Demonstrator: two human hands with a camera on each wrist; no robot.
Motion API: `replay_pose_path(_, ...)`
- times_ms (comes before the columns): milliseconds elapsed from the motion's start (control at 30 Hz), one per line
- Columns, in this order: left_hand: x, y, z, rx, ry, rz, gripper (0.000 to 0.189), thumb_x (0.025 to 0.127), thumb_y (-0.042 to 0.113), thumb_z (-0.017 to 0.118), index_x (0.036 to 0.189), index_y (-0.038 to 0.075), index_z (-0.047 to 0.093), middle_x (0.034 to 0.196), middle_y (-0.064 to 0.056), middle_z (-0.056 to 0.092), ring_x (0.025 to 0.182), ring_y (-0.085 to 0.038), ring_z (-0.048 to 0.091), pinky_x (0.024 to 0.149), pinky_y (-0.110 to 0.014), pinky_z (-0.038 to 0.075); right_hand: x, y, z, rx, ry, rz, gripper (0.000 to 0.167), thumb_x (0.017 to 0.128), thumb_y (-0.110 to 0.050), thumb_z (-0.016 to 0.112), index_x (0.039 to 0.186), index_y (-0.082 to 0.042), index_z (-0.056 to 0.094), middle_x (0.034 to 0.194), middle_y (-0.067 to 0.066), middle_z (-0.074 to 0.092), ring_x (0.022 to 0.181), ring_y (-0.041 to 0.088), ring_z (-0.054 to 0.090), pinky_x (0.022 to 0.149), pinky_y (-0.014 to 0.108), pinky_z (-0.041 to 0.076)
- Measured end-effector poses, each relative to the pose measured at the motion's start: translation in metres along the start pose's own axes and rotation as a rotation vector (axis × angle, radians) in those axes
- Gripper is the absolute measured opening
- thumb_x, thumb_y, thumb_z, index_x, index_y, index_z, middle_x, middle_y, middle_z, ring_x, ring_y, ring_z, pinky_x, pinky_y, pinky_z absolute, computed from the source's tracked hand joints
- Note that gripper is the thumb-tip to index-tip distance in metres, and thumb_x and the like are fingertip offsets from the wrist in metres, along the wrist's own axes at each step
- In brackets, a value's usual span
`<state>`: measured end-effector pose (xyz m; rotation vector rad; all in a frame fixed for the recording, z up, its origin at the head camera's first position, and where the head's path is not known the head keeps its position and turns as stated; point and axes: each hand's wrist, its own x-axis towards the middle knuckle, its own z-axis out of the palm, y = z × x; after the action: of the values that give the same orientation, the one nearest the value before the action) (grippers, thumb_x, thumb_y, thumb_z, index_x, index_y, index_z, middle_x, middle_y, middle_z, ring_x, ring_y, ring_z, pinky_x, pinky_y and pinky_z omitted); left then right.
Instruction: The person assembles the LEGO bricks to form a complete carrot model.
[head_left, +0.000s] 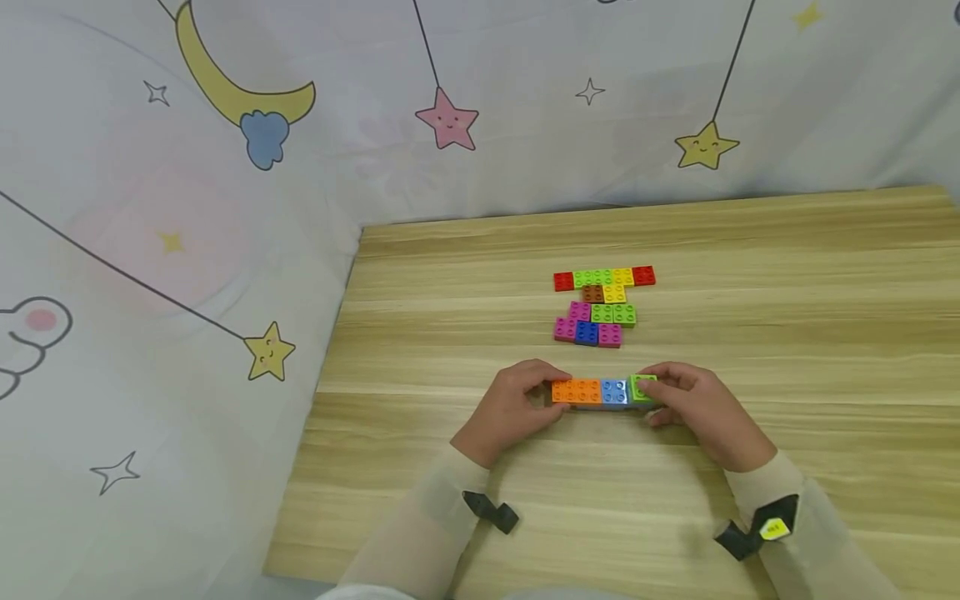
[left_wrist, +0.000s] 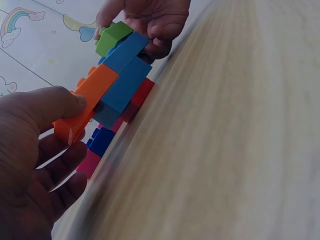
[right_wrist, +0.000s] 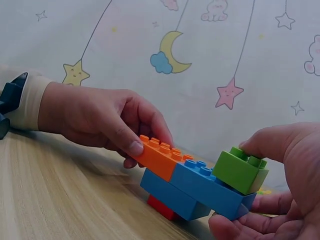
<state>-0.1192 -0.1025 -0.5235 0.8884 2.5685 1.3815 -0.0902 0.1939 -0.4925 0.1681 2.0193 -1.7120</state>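
A built stack of toy bricks is between the two hands. On its upper layer an orange brick point(right_wrist: 159, 162) meets a blue brick point(right_wrist: 202, 189) end to end. Beneath them lie another blue brick point(right_wrist: 167, 195) and a red brick point(right_wrist: 161, 207). My left hand point(head_left: 517, 407) pinches the orange end between thumb and fingers. A light green brick point(right_wrist: 241, 172) sits on the blue brick's right end, slightly tilted in the right wrist view; whether it is fully seated I cannot tell. With one digit on top and others below, my right hand point(head_left: 697, 410) grips this green end.
Beyond the stack, on the wooden table point(head_left: 427, 333), are joined bricks: a row with red ends and a green brick point(head_left: 592, 277), and a group of pink, green and dark blue bricks point(head_left: 587, 333). A printed cloth point(head_left: 525, 175) hangs behind the table.
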Motion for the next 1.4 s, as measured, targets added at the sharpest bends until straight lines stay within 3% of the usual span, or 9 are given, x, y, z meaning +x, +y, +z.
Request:
replay_pose_path(133,0.000,0.000,0.000,0.001,-0.001,0.007,0.035,0.086,0.017,0.086,0.120,0.018,0.076,0.116,0.010,0.072,0.105,-0.004,0.062,0.094,-0.025,0.052,0.001,0.001,0.000,0.031,0.005,-0.005,0.049,0.102,-0.031,0.068,0.127,0.010,0.060,0.109,0.009,0.071,0.087,0.023,0.071,0.082,0.034,0.061)
replay_pose_path(367,0.000,0.001,0.000,0.011,-0.006,0.017,0.036,0.086,0.018,0.086,0.121,0.019,0.076,0.116,0.010,0.072,0.105,-0.004,0.062,0.092,-0.024,0.052,0.002,0.004,0.001,0.033,0.014,-0.023,0.042,0.100,-0.028,0.071,0.120,0.009,0.065,0.108,0.009,0.071,0.088,0.023,0.071,0.082,0.034,0.060)
replay_pose_path(867,0.000,0.003,-0.001,0.011,-0.011,0.009,0.035,0.087,0.018,0.086,0.121,0.018,0.075,0.116,0.010,0.071,0.106,-0.004,0.062,0.095,-0.024,0.051,0.002,0.003,0.003,0.031,0.048,-0.008,0.047,0.099,-0.030,0.073,0.124,0.008,0.064,0.108,0.006,0.074,0.087,0.023,0.073,0.081,0.033,0.060)
replay_pose_path(1100,0.001,0.002,0.000,0.014,-0.008,0.013,0.035,0.087,0.018,0.086,0.121,0.019,0.075,0.115,0.011,0.071,0.103,-0.004,0.061,0.091,-0.023,0.052,0.001,0.002,0.002,-0.038,0.046,-0.004,0.048,0.101,-0.036,0.069,0.126,0.004,0.065,0.116,0.009,0.072,0.091,0.025,0.072,0.082,0.033,0.060)
replay_pose_path(1267,0.001,0.001,0.000,0.014,-0.008,0.011,0.035,0.087,0.018,0.086,0.120,0.019,0.076,0.114,0.012,0.071,0.101,-0.004,0.061,0.090,-0.023,0.052,0.003,0.006,-0.005,-0.085,0.085,-0.064,0.052,0.105,-0.044,0.060,0.126,0.003,0.066,0.123,0.015,0.066,0.094,0.023,0.070,0.082,0.033,0.060)
replay_pose_path(1400,0.000,0.002,-0.001,0.015,-0.007,0.004,0.035,0.086,0.018,0.086,0.120,0.018,0.076,0.114,0.010,0.072,0.099,-0.005,0.060,0.087,-0.024,0.053,0.016,0.018,-0.014,-0.031,0.166,-0.206,0.051,0.107,-0.041,0.056,0.123,0.006,0.066,0.119,0.015,0.070,0.093,0.018,0.070,0.077,0.034,0.062)
